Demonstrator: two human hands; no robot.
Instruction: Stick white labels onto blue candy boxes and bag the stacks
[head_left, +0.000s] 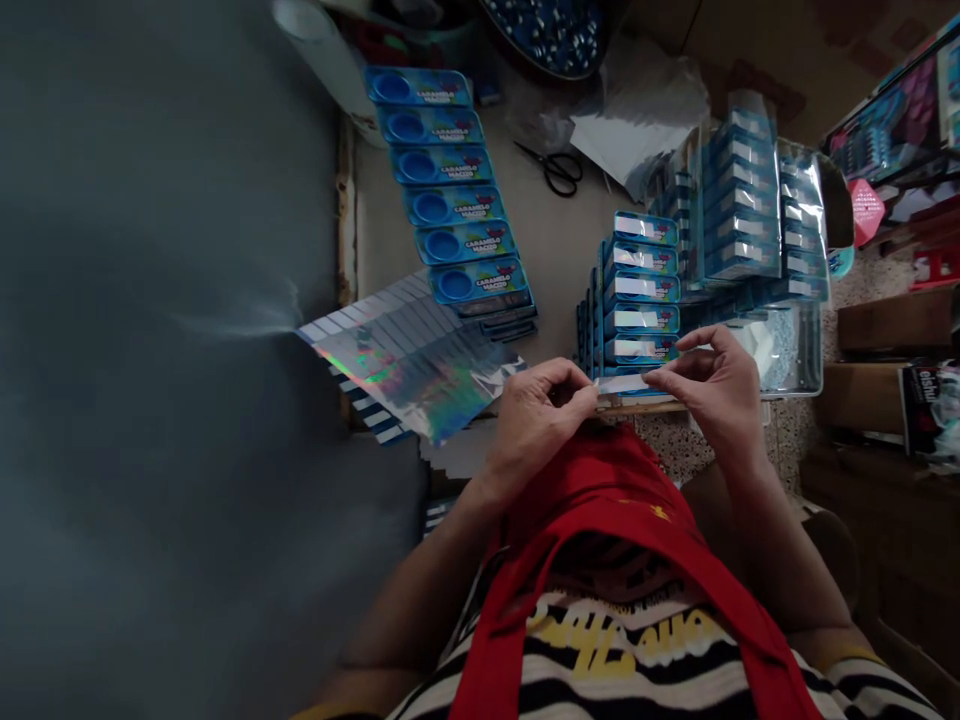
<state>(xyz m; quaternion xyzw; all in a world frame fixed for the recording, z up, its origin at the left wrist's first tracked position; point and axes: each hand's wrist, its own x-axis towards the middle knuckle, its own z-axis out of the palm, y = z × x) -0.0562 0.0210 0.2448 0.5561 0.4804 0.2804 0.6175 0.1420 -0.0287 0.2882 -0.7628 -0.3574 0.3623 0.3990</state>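
Observation:
A narrow whitish strip (622, 383), probably a sticker, is stretched level between my two hands. My left hand (546, 405) pinches its left end between thumb and fingers. The other end is pinched by my right hand (709, 380). Just beyond the strip stand stacks of small blue boxes (637, 290), several bearing pale strips on their tops. Left of my left hand lies a shiny sheet of strips (420, 355), rainbow-reflecting and partly over the table edge. Overlapping blue cards (459, 205) printed "CARAMELO MACIZO" run in a column behind that sheet.
Black scissors (559, 170) lie on the table (544, 245). Clear-wrapped blocks of blue boxes (742, 210) stand at the right, near a clear plastic tray (806, 350). A bowl of blue-wrapped pieces (547, 35) sits at the back. Cardboard boxes (862, 400) are at the far right.

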